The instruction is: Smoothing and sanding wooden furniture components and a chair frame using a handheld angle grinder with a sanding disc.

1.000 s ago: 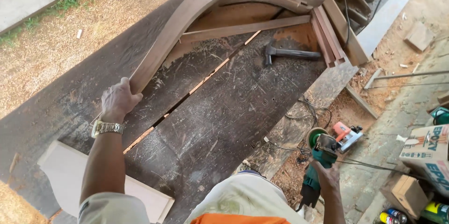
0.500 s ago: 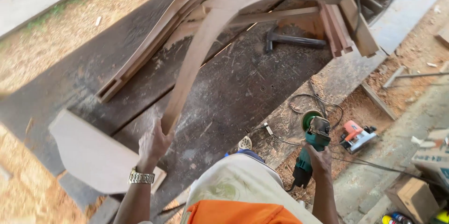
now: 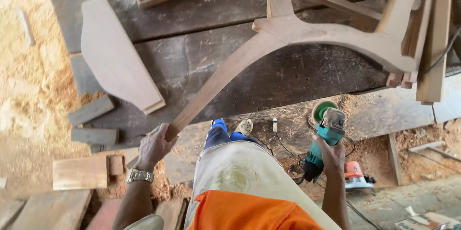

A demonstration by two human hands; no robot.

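- Right hand [image 3: 331, 155] grips a teal grinder [image 3: 322, 136], held low beside the bench [image 3: 297, 74].
- Left hand [image 3: 154, 146] clasps the near end of the curved frame [image 3: 288, 33] lying across the bench.
- A pale board [image 3: 115, 57] lies left of the frame; an orange tool [image 3: 356, 174] sits on the floor.

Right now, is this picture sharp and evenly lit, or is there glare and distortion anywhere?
Head view: daylight, fairly sharp at centre; the left hand on the curved wooden frame and the right hand holding the green angle grinder read clearly. The sawdust at left is washed out by bright sun. The wide lens bends straight edges towards the borders.
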